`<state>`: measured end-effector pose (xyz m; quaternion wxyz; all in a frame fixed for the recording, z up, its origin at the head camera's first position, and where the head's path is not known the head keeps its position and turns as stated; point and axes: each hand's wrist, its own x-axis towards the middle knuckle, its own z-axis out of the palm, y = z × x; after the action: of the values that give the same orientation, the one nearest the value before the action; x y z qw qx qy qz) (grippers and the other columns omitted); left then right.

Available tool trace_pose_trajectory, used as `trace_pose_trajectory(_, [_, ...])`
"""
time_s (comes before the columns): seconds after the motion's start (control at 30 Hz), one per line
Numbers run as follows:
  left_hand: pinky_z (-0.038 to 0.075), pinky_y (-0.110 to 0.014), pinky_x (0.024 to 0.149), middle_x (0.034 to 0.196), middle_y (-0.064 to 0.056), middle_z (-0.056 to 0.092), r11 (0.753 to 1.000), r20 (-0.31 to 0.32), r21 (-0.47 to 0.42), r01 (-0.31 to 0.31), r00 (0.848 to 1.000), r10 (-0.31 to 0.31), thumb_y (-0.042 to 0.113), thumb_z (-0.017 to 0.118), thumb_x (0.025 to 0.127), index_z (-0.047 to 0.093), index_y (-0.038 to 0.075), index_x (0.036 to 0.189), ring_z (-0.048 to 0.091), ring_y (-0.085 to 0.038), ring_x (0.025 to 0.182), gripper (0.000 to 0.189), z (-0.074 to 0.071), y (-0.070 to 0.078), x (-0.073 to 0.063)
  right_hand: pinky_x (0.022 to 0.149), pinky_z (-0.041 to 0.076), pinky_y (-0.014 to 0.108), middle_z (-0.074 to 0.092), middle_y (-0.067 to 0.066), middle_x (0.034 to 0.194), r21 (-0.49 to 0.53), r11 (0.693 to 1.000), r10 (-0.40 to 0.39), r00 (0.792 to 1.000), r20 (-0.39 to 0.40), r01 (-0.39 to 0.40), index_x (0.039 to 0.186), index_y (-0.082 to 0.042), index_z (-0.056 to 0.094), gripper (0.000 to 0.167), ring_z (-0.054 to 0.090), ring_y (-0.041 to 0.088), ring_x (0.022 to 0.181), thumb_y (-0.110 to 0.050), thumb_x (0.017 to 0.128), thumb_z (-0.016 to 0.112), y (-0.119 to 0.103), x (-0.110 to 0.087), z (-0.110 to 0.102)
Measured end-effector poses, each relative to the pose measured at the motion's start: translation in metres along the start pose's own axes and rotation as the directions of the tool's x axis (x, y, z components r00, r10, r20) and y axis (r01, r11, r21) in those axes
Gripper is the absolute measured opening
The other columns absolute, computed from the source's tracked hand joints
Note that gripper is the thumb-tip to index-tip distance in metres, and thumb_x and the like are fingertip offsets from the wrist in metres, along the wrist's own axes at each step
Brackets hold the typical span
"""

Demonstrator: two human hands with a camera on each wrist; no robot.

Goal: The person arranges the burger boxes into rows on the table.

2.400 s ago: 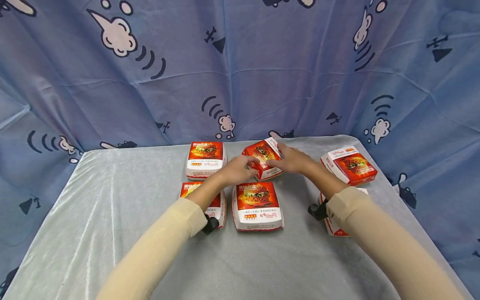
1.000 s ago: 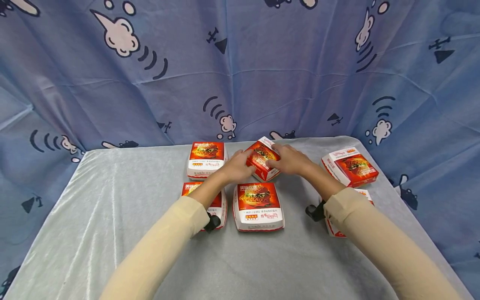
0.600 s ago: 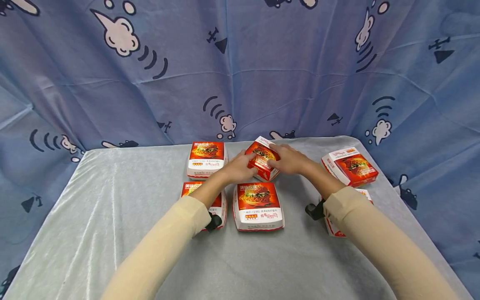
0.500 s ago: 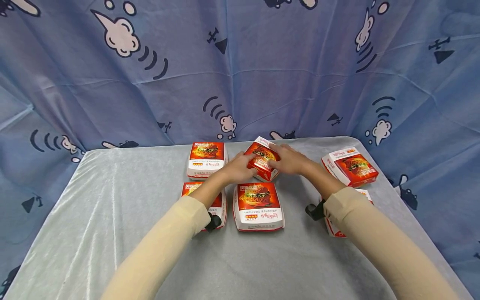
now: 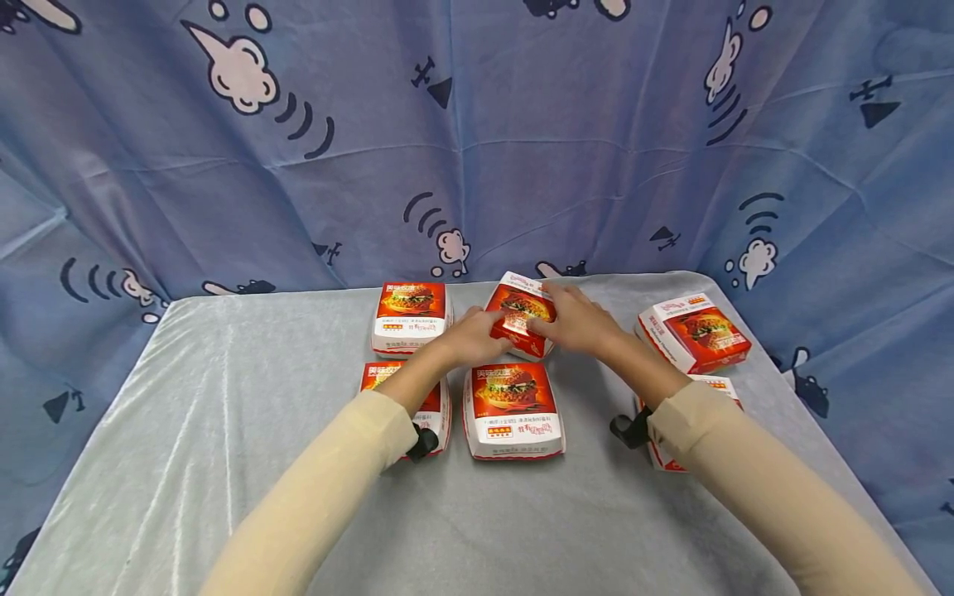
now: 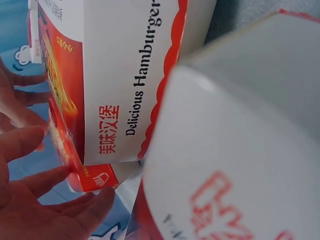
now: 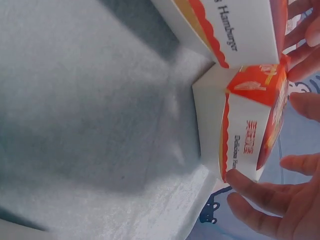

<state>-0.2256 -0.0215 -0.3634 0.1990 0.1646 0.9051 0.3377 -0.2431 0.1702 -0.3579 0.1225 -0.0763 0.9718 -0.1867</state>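
In the head view, a red and white hamburger box lies askew at the table's back middle, its white strip on the far side. My left hand holds its left corner, thumb toward the front. On the opposite side, my right hand grips it with the thumb at the near right corner and fingers farther back. The right wrist view shows fingertips against the side of this hamburger box. Right in front of it sits another hamburger box, squared to the table edge.
Two more boxes stand at left: a back one and a front one partly hidden by my left arm. At right, a tilted box rests beside another behind my right sleeve. A patterned blue curtain hangs behind the grey tablecloth.
The back middle box has turned counterclockwise, its white strip swinging from the right toward the far side. My left fingers have come onto its left corner. The other boxes have stayed put.
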Motion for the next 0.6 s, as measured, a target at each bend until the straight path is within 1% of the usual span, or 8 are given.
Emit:
trace_pose_trajectory(0.17, [0.037, -0.042, 0.11, 0.139, -0.02, 0.044, 1.0, 0.008, 0.008, -0.005, 1.0, 0.005, 0.026, 0.059, 0.099, 0.039, 0.004, 0.152, 0.044, -0.028, 0.126, 0.061, 0.0011, 0.0004, -0.0015, 0.096, 0.044, 0.06, 0.043, 0.029, 0.142, -0.006, 1.0, -0.002, 1.0, -0.011, 0.002, 0.153, 0.001, 0.031, 0.076, 0.049, 0.04, 0.118, -0.036, 0.095, 0.064, -0.0009, -0.0021, 0.0024])
trace_pose_trajectory(0.33, [0.037, -0.041, 0.109, 0.139, -0.019, 0.043, 1.0, 0.015, -0.001, -0.001, 1.0, 0.001, 0.027, 0.06, 0.099, 0.038, 0.003, 0.152, 0.043, -0.027, 0.125, 0.062, 0.0018, 0.0017, -0.002, 0.093, 0.046, 0.059, 0.049, 0.029, 0.134, -0.02, 1.0, -0.016, 1.0, -0.002, 0.016, 0.15, 0.002, 0.034, 0.073, 0.052, 0.039, 0.113, -0.033, 0.094, 0.065, 0.0021, -0.0002, 0.0047])
trace_pose_trajectory(0.5, [0.038, -0.04, 0.108, 0.14, -0.019, 0.043, 1.0, 0.014, 0.001, -0.004, 1.0, 0.004, 0.027, 0.059, 0.099, 0.039, 0.003, 0.152, 0.043, -0.027, 0.125, 0.062, 0.0015, 0.0026, -0.003, 0.094, 0.046, 0.058, 0.049, 0.029, 0.134, -0.024, 1.0, -0.009, 1.0, -0.003, 0.009, 0.15, 0.001, 0.035, 0.072, 0.052, 0.039, 0.113, -0.034, 0.094, 0.065, 0.0041, 0.0012, 0.0051])
trace_pose_trajectory(0.6, [0.038, -0.04, 0.108, 0.14, -0.019, 0.043, 1.0, 0.011, 0.002, -0.012, 1.0, 0.012, 0.025, 0.059, 0.099, 0.04, 0.003, 0.151, 0.044, -0.027, 0.125, 0.06, 0.0018, 0.0025, -0.0031, 0.095, 0.045, 0.059, 0.049, 0.029, 0.135, -0.015, 1.0, -0.021, 1.0, -0.007, 0.021, 0.15, 0.002, 0.036, 0.072, 0.052, 0.04, 0.115, -0.035, 0.095, 0.065, 0.005, 0.0021, 0.0052])
